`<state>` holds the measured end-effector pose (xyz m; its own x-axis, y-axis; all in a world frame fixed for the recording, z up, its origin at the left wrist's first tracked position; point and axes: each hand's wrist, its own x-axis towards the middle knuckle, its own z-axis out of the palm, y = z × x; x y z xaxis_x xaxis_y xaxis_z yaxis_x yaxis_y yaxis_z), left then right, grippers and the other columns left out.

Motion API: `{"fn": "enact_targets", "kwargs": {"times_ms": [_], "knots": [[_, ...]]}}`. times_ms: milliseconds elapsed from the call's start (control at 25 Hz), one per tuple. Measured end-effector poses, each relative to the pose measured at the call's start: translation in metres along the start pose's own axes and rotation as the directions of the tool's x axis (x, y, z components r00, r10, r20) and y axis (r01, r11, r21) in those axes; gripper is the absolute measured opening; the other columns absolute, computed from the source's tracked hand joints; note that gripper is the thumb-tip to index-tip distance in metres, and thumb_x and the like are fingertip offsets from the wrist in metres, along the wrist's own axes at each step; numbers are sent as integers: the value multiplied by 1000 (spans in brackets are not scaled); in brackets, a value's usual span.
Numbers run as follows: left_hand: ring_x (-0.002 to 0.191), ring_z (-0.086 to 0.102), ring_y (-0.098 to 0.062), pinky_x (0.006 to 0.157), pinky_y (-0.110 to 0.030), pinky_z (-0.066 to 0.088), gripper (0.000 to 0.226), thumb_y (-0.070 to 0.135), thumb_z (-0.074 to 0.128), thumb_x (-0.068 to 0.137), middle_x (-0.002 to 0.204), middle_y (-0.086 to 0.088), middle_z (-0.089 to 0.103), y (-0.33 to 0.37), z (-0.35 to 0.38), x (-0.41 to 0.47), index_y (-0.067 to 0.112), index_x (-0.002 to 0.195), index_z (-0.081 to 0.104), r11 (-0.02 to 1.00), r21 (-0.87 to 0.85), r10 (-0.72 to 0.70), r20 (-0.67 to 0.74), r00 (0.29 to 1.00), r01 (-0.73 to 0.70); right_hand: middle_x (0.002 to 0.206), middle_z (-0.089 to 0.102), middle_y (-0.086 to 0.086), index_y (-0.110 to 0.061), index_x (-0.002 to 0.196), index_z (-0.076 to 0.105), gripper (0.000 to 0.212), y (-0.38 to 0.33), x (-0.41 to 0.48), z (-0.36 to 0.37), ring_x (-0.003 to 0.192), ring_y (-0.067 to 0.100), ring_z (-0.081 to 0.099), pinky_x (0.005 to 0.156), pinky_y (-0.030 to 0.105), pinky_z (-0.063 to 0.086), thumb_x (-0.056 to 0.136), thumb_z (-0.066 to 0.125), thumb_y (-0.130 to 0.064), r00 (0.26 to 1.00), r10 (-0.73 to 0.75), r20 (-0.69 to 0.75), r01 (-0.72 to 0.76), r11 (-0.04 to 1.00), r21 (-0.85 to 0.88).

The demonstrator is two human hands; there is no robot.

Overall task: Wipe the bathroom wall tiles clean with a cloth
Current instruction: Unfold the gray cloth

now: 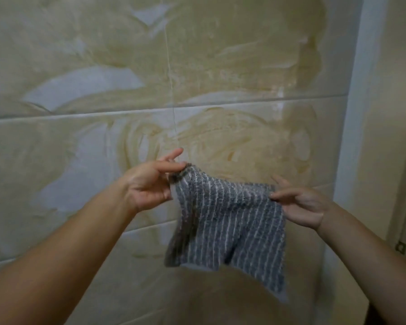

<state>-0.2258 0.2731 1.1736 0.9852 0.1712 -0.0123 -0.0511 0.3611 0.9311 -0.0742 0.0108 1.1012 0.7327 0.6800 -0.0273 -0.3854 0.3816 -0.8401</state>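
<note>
Cloth (227, 221), grey with pale stripes, hangs spread between your two hands in front of the wall tiles (80, 141). Your left hand (148, 184) pinches its upper left corner, and your right hand (302, 205) pinches the upper right edge; the rest droops below both grips.

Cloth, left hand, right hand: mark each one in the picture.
cloth (230, 221), head view, middle of the striped fabric.
left hand (148, 184), head view, the palm.
right hand (302, 205), head view, the palm.
</note>
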Motion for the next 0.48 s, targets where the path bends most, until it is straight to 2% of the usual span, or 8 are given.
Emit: {"fn": "enact_targets", "kwargs": {"times_ms": [40, 120, 200, 240, 320, 360, 400, 480], "knots": [[74, 69, -17, 53, -29, 59, 67, -12, 56, 77, 112, -9, 67, 8, 1, -3, 25, 133, 58, 997, 68, 29, 19, 999, -30, 146, 40, 28, -26, 154, 21, 118, -6, 4, 4, 124, 33, 53, 82, 36, 56, 59, 69, 26, 999, -10, -49, 6, 997, -81], [88, 66, -18, 60, -26, 57, 68, -23, 49, 81, 128, -12, 59, 16, 1, -7, 29, 121, 66, 931, 352, 104, -5, 995, -96, 131, 52, 26, -36, 153, 17, 102, -17, 8, 19, 102, 27, 59, 73, 35, 55, 79, 52, 24, 990, -55, -129, 3, 927, -374], [99, 65, -19, 73, -30, 59, 63, -19, 45, 91, 125, -9, 62, 18, -1, -8, 36, 111, 68, 674, 727, 225, -31, 974, -133, 98, 60, 20, -44, 150, 22, 90, -27, 10, 34, 75, 25, 53, 62, 37, 43, 87, 57, 11, 977, -140, -161, -8, 731, -682], [99, 66, -20, 76, -34, 61, 59, -14, 43, 96, 119, -6, 65, 18, 0, -8, 38, 112, 67, 532, 837, 272, -23, 962, -130, 95, 63, 19, -46, 148, 23, 82, -32, 12, 39, 73, 25, 53, 62, 38, 42, 91, 60, 0, 963, -202, -181, -27, 592, -806], [95, 67, -26, 70, -37, 63, 54, -8, 38, 100, 116, -3, 62, 18, -1, -8, 35, 123, 62, 423, 898, 342, -34, 939, -122, 129, 59, 16, -43, 150, 23, 70, -41, 16, 47, 96, 27, 58, 75, 36, 48, 95, 61, -21, 932, -311, -187, -65, 363, -929], [91, 66, -27, 63, -35, 62, 52, -5, 37, 102, 120, -4, 59, 20, -3, -6, 33, 129, 60, 439, 890, 388, -60, 920, -127, 143, 49, 14, -38, 151, 25, 68, -43, 16, 52, 108, 29, 57, 81, 37, 49, 95, 62, -25, 926, -330, -183, -60, 348, -936], [86, 65, -25, 56, -31, 60, 50, -1, 39, 103, 123, -6, 57, 22, -4, -3, 33, 134, 57, 476, 870, 431, -101, 897, -130, 147, 44, 15, -33, 151, 28, 68, -44, 15, 58, 110, 30, 58, 81, 37, 51, 94, 64, -24, 928, -316, -199, -35, 456, -889], [79, 63, -21, 52, -28, 57, 46, 7, 47, 103, 116, -9, 62, 28, -5, 2, 33, 140, 50, 593, 799, 452, -228, 862, -100, 139, 49, 20, -22, 152, 28, 74, -48, 13, 65, 94, 26, 64, 67, 37, 58, 90, 66, -12, 960, -176, -218, 15, 808, -588]]}}
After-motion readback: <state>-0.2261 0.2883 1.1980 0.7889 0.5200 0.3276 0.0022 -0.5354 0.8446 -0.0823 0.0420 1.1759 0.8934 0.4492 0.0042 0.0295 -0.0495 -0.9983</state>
